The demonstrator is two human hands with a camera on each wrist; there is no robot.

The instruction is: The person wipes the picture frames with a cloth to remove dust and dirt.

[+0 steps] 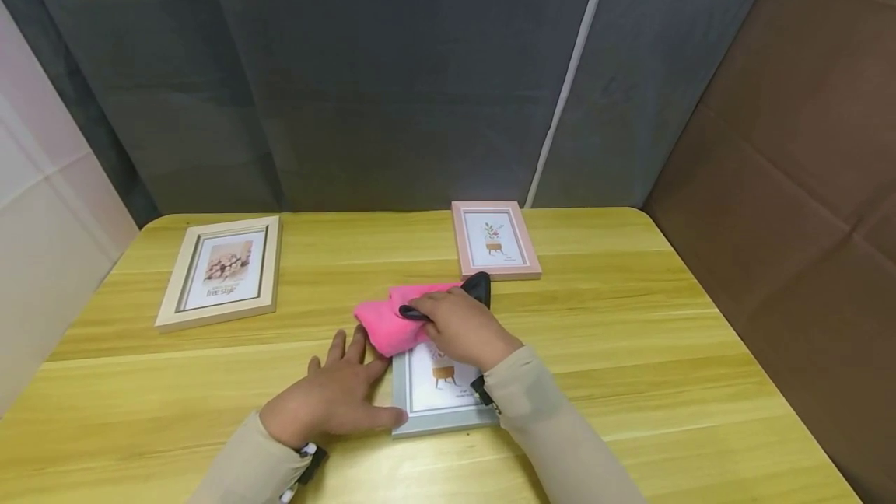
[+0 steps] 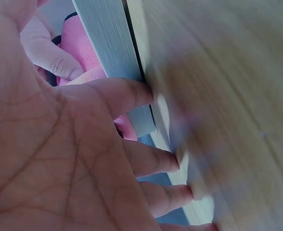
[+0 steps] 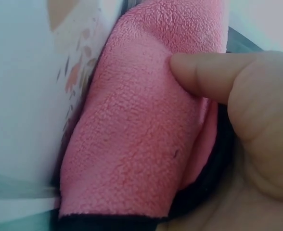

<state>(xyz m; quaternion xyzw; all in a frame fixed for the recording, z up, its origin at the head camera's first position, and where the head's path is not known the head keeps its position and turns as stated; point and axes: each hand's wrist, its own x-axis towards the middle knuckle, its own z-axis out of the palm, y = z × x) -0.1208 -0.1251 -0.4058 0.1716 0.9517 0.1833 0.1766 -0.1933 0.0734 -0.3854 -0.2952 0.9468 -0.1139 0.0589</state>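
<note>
Pink plush black-edged cloth [image 1: 383,323], likely soft, is pinched in the right hand [image 1: 465,327]; below it, the grey rectangular picture frame [image 1: 401,383], probably stiff, is best steadied by its edge, where the left hand [image 1: 332,399], fingers spread, touches.

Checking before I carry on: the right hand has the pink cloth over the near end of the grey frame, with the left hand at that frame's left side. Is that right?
Not quite: the head view shows the pink cloth over the far end of the grey frame, not the near end. The right hand does hold it, and the left hand is at the frame's left side.
</note>
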